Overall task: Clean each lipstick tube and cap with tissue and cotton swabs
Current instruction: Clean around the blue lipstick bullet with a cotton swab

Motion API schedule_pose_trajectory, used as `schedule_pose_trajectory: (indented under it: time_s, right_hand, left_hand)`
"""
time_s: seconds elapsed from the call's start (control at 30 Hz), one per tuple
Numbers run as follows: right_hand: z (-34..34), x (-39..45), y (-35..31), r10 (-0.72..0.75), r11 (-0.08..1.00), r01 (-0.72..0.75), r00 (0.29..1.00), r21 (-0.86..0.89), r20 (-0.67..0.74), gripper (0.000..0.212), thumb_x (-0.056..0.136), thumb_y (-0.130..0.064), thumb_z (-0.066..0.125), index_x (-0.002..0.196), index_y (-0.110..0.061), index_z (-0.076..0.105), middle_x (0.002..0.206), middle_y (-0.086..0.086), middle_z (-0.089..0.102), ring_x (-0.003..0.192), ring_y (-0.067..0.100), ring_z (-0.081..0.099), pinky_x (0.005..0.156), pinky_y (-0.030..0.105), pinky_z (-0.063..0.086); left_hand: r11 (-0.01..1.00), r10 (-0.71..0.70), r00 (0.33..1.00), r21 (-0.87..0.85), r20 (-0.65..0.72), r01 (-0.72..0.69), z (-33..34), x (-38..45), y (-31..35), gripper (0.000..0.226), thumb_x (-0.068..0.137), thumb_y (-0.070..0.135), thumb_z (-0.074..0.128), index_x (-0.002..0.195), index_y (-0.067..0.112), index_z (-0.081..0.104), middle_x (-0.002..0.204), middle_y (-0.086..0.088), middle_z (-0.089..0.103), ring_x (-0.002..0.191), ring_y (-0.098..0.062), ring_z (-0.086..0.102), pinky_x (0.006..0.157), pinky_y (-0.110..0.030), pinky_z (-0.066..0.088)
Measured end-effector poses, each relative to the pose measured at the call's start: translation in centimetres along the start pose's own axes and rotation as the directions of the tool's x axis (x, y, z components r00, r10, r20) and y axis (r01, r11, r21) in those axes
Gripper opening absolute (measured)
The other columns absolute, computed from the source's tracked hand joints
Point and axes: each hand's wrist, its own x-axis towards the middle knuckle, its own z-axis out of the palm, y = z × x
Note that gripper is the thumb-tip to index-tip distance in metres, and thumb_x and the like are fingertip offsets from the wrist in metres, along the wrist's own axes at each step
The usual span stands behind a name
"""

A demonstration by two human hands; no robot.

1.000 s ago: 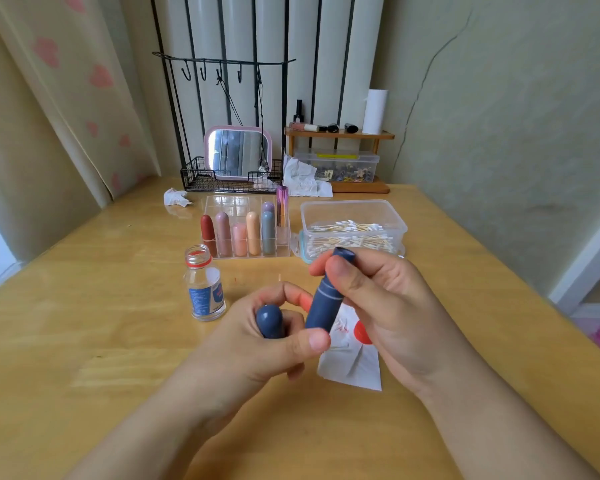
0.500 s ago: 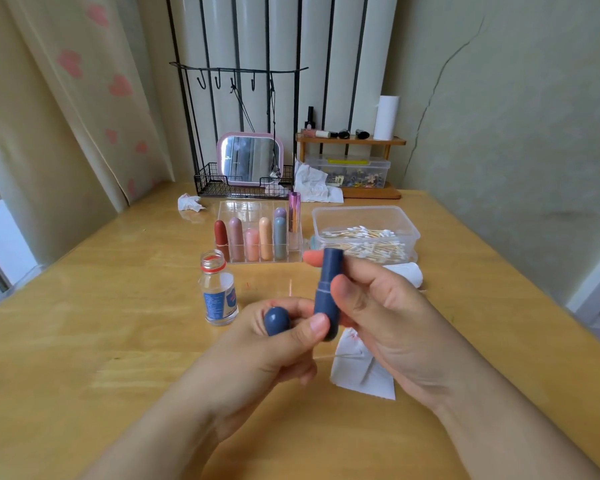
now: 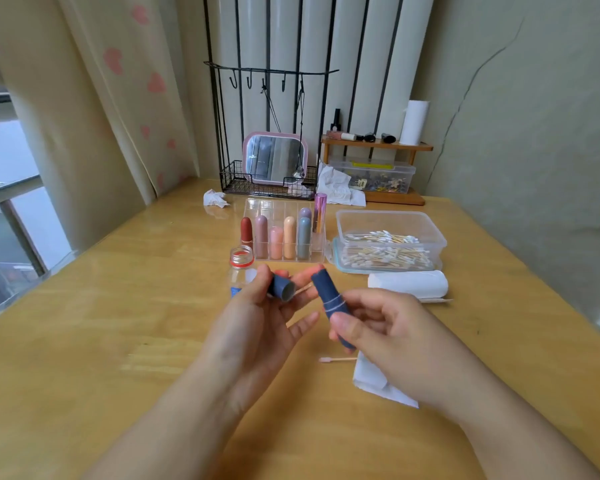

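Observation:
My left hand [image 3: 257,327] pinches a dark blue lipstick cap [image 3: 282,287] between thumb and fingertips, its open mouth turned toward the right. My right hand [image 3: 392,341] grips the dark blue lipstick tube [image 3: 331,303], tilted with its red tip up and to the left, a short gap away from the cap. A used cotton swab [image 3: 336,359] lies on the table under my right hand, beside a white tissue [image 3: 378,382] partly hidden by that hand.
A clear organiser [image 3: 284,206] behind my hands holds several capped lipsticks. A clear box of cotton swabs [image 3: 390,223] and a tissue roll [image 3: 407,285] sit to the right. A small open bottle [image 3: 241,263] stands just behind my left hand. Crumpled tissue [image 3: 214,198], a mirror and a shelf lie further back.
The cap has turned in my left hand so its open mouth now shows. The tube has tilted and drawn apart from the cap. The camera view tipped upward.

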Motion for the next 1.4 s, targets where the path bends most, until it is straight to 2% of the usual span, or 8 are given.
schedule_pose_trajectory:
  time_s: [0.3, 0.43, 0.63, 0.8, 0.93, 1.07, 1.17, 1.4]
  right_hand:
    - [1.2, 0.2, 1.0, -0.024, 0.992, 0.023, 1.000, -0.124, -0.008, 0.011, 0.080, -0.040, 0.064, 0.089, -0.040, 0.070, 0.084, 0.002, 0.067, 0.086, 0.026, 0.066, 0.083, 0.044, 0.054]
    - [1.4, 0.4, 0.9, 0.008, 1.000, -0.007, 0.993, 0.009, -0.116, 0.028, 0.082, -0.017, 0.070, 0.098, -0.037, 0.057, 0.073, -0.006, 0.069, 0.074, 0.013, 0.067, 0.077, 0.037, 0.058]
    - [2.0, 0.2, 1.4, -0.065, 0.968, 0.023, 0.985, -0.250, -0.161, 0.034, 0.085, -0.031, 0.066, 0.107, -0.047, 0.045, 0.084, -0.012, 0.070, 0.077, 0.006, 0.066, 0.069, 0.024, 0.049]
    - [1.9, 0.3, 1.3, -0.124, 0.905, 0.071, 0.987, -0.419, -0.099, 0.014, 0.085, -0.041, 0.058, 0.097, -0.036, 0.062, 0.071, -0.010, 0.064, 0.066, 0.002, 0.049, 0.064, 0.021, 0.045]
    - [1.7, 1.0, 1.3, 0.040, 0.945, -0.081, 0.990, -0.317, -0.134, 0.015, 0.076, -0.040, 0.063, 0.090, -0.033, 0.062, 0.049, -0.009, 0.055, 0.062, 0.014, 0.067, 0.063, 0.035, 0.055]
    - [1.0, 2.3, 0.7, 0.123, 0.967, -0.146, 0.985, -0.211, -0.117, 0.028, 0.082, -0.011, 0.065, 0.092, -0.034, 0.052, 0.071, 0.000, 0.060, 0.055, 0.008, 0.063, 0.062, 0.031, 0.059]
    - [0.0, 3.4, -0.3, 0.109, 0.914, -0.134, 0.990, -0.384, -0.086, 0.039, 0.081, -0.016, 0.065, 0.092, -0.045, 0.041, 0.074, -0.004, 0.064, 0.061, 0.009, 0.066, 0.067, 0.031, 0.057]
    - [-2.2, 10.8, -4.4, -0.091, 0.901, 0.004, 0.980, -0.435, -0.179, 0.027, 0.076, -0.021, 0.066, 0.090, -0.034, 0.047, 0.084, 0.000, 0.069, 0.079, 0.020, 0.069, 0.076, 0.046, 0.056]
  left_hand:
    - [0.975, 0.075, 0.992, 0.202, 0.105, -0.095, 0.2, -0.5, -0.6, 0.026, 0.087, 0.035, 0.041, 0.085, 0.013, 0.055, 0.107, -0.010, 0.071, 0.094, -0.025, 0.065, 0.085, -0.044, 0.049]
    - [0.905, 0.140, 0.981, 0.386, 0.133, -0.182, 0.3, -0.9, -1.6, 0.030, 0.085, 0.036, 0.049, 0.096, 0.011, 0.061, 0.110, -0.005, 0.070, 0.104, -0.033, 0.062, 0.074, -0.039, 0.050]
    - [0.786, 0.192, 0.977, 0.581, 0.096, -0.211, 0.3, -0.9, -1.7, 0.025, 0.096, 0.030, 0.043, 0.103, 0.022, 0.066, 0.108, -0.006, 0.067, 0.102, -0.019, 0.062, 0.077, -0.022, 0.053]
    - [0.522, 0.312, 0.939, 0.801, 0.142, -0.294, 0.8, -1.8, -1.4, 0.025, 0.097, 0.029, 0.042, 0.119, 0.027, 0.053, 0.103, 0.015, 0.059, 0.084, 0.018, 0.054, 0.062, -0.001, 0.041]
    - [0.145, 0.560, 0.779, 0.892, 0.283, -0.429, 0.3, -1.9, 0.1, 0.027, 0.092, 0.032, 0.051, 0.118, 0.026, 0.053, 0.109, 0.017, 0.057, 0.094, 0.002, 0.052, 0.076, -0.011, 0.040]
    - [0.055, 0.600, 0.761, 0.936, 0.249, -0.349, 0.8, -1.6, 3.4, 0.015, 0.089, 0.035, 0.052, 0.101, 0.026, 0.055, 0.100, 0.013, 0.060, 0.084, -0.001, 0.055, 0.065, -0.014, 0.040]
    - [0.095, 0.567, 0.802, 0.952, 0.188, -0.290, 0.8, -1.4, 6.2, 0.013, 0.090, 0.033, 0.053, 0.097, 0.024, 0.059, 0.089, 0.012, 0.064, 0.079, -0.001, 0.058, 0.063, -0.014, 0.042]
    - [-0.185, 0.543, 0.821, 0.979, 0.173, -0.083, -2.8, 3.7, 11.6, 0.014, 0.091, 0.027, 0.054, 0.098, 0.016, 0.061, 0.089, 0.002, 0.062, 0.083, -0.018, 0.058, 0.071, -0.028, 0.043]
